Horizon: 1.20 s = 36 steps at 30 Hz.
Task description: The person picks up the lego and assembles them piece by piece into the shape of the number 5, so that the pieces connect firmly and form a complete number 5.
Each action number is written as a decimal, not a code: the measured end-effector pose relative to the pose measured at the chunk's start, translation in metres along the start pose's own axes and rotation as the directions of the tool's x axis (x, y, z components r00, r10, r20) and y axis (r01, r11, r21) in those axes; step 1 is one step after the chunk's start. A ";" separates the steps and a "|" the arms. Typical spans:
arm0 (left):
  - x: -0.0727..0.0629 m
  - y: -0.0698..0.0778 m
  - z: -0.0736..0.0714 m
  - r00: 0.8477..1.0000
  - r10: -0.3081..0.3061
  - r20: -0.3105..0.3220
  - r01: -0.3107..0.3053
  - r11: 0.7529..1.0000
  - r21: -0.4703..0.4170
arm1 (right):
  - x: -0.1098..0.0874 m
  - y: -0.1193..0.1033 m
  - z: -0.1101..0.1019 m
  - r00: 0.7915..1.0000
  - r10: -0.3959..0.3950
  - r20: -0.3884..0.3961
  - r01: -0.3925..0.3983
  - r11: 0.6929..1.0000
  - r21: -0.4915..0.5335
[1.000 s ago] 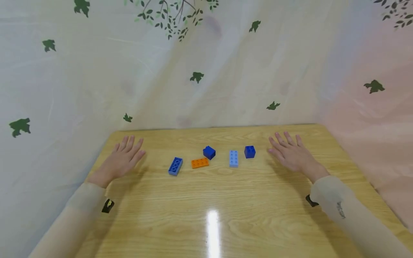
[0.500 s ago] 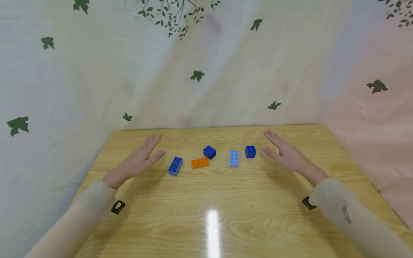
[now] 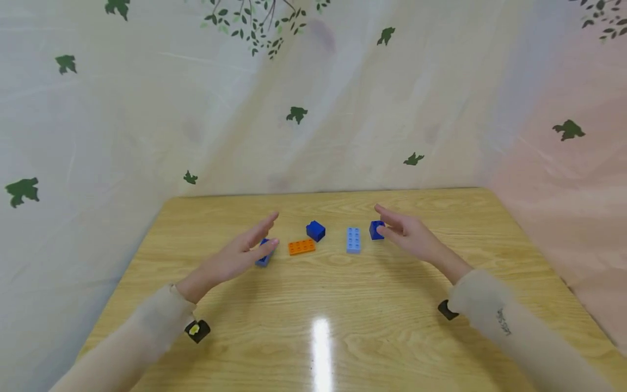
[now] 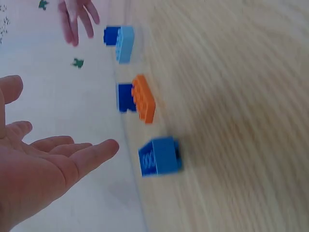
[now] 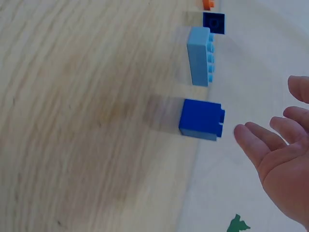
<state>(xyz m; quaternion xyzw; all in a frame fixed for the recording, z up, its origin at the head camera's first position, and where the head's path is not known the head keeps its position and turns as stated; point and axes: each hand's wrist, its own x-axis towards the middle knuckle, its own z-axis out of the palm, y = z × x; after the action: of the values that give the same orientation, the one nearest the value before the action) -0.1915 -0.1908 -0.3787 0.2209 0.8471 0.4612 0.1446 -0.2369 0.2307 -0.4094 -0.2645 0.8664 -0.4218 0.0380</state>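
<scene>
My left hand [image 3: 237,256] hovers over a medium-blue brick [image 4: 164,155], partly covering it in the head view; its fingers are extended and hold nothing. In the left wrist view that brick lies with its hollow, tubed side showing. Above the dark blue square brick [image 5: 200,119] at the right is my right hand [image 3: 409,234], thumb and fingers apart with nothing between them. Between the hands lie an orange flat brick [image 3: 301,247], a second dark blue brick [image 3: 315,231] tipped on its side, and a light blue long brick [image 3: 353,240] with studs up.
The bricks stand on a wood-grain table [image 3: 274,326] towards its back edge. Behind it hangs a pale cloth [image 3: 235,120] printed with green leaves. A bright light reflection [image 3: 321,354] runs along the table's front middle.
Both hands have moved inward over the table, the left to the right and the right to the left. They have turned from palms down to thumbs facing inward. The bricks have not moved.
</scene>
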 end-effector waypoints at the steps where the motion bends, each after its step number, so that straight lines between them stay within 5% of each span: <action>1: -0.001 0.002 0.004 1.000 -0.018 0.016 0.018 0.999 -0.031 | 0.001 0.000 0.003 1.000 0.003 0.015 -0.003 1.000 0.018; 5: -0.001 0.011 0.017 0.996 -0.048 0.072 0.061 0.979 -0.193 | 0.005 0.001 0.013 0.998 0.003 0.061 -0.004 1.000 0.021; 10: 0.002 0.020 0.030 0.991 -0.038 0.132 0.080 0.940 -0.333 | 0.008 -0.002 0.022 0.993 -0.082 0.090 0.087 0.995 -0.053; 13: 0.005 0.022 0.037 0.988 -0.036 0.153 0.090 0.928 -0.362 | 0.009 -0.006 0.026 0.987 -0.116 0.107 0.124 0.990 -0.068; 24: 0.025 0.010 0.052 0.978 -0.111 0.177 0.178 0.888 -0.425 | 0.015 0.003 0.039 0.991 -0.006 0.131 0.011 0.999 -0.041; 36: 0.041 -0.004 0.080 0.958 -0.119 0.261 0.234 0.852 -0.469 | 0.018 0.004 0.045 0.978 0.056 0.201 -0.058 0.998 0.005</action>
<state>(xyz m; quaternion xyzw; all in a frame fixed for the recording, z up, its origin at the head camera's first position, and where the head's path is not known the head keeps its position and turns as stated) -0.1915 -0.1147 -0.4262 0.1475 0.6955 0.6199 0.3321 -0.2412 0.1917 -0.4385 -0.2806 0.8631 -0.3964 0.1385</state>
